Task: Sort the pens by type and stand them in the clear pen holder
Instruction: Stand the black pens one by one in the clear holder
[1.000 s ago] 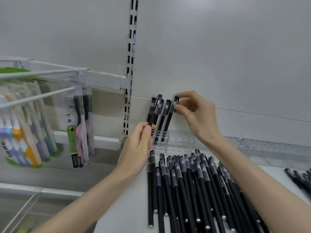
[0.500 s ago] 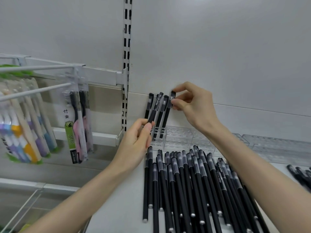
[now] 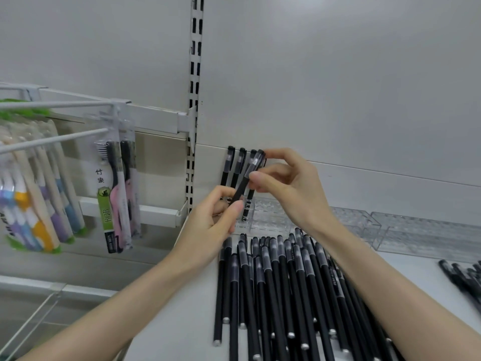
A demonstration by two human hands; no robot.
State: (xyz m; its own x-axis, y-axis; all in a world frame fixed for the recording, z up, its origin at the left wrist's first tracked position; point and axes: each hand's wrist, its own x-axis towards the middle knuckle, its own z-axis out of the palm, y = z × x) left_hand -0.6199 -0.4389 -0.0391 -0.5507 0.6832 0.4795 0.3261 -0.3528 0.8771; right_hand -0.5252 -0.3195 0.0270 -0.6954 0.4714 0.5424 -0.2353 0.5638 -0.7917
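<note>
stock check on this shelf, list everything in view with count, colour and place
white shelf: one, white, lower centre
clear plastic pen holder: one, clear, against the back wall
standing black pens: about three, black, upright in the holder's left end
black capped pen: one, black, tilted, held above the holder
loose black pens: dozens, black, piled flat on the shelf
second group of black pens: several, black, right edge
spare clear holders: at least two, clear, further right
packaged toothbrushes: many, mixed colours, hanging on hooks left
left hand: one, pinching the pen's lower barrel
right hand: one, pinching the pen near its cap
</note>
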